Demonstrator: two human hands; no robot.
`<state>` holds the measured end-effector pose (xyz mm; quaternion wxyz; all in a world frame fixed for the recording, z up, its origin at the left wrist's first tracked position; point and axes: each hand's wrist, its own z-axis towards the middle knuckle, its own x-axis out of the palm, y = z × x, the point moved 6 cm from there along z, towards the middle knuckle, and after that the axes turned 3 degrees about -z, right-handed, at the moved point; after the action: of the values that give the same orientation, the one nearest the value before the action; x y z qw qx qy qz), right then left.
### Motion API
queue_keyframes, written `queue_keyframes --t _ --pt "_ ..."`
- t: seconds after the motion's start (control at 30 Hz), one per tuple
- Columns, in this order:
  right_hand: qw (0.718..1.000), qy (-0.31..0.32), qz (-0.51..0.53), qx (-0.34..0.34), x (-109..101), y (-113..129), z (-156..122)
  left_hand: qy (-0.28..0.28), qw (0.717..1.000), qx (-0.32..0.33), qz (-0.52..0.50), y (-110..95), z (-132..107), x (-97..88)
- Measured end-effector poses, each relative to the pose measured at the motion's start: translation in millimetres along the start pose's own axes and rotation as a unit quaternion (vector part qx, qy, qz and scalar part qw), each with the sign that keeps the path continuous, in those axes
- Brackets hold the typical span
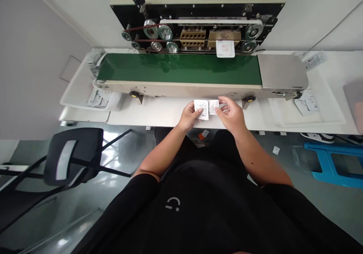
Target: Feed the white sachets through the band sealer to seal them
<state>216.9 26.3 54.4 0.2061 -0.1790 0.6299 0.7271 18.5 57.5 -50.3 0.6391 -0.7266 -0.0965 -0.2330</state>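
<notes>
My left hand [189,117] is closed on a small white printed packet [201,109], held just above the white table's front edge. My right hand [231,114] pinches a second, smaller white packet [213,106] right beside the first one; the two packets nearly touch. Both hands sit in front of a band sealing machine with a green conveyor belt [178,68]. Another white packet [225,49] hangs in the sealer's jaws at the back of the belt, toward the right.
A metal plate [282,72] ends the belt on the right. White trays hold several packets at left [98,98] and right [307,104]. A black chair [70,159] stands at my left, a blue stool [331,163] at my right. Packets lie on the floor.
</notes>
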Motion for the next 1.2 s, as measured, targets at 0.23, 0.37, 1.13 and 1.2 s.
queue_keyframes --t 0.23,0.37,1.13,1.2 --pt "0.974 0.047 0.166 0.149 30.1 -23.4 -18.7 0.038 0.999 -0.012 0.036 0.0 -2.7 7.3" --pt "0.977 0.021 0.160 0.139 16.7 -24.5 -17.7 0.043 0.997 -0.026 0.054 -0.1 -5.1 9.7" --pt "0.888 -0.106 -0.445 -0.042 -135.8 16.4 158.9 0.040 0.997 -0.039 0.059 1.2 -5.2 5.3" --pt "0.902 -0.097 -0.417 -0.059 -117.7 22.7 169.3 0.038 0.996 -0.043 0.062 1.6 -5.0 4.9"
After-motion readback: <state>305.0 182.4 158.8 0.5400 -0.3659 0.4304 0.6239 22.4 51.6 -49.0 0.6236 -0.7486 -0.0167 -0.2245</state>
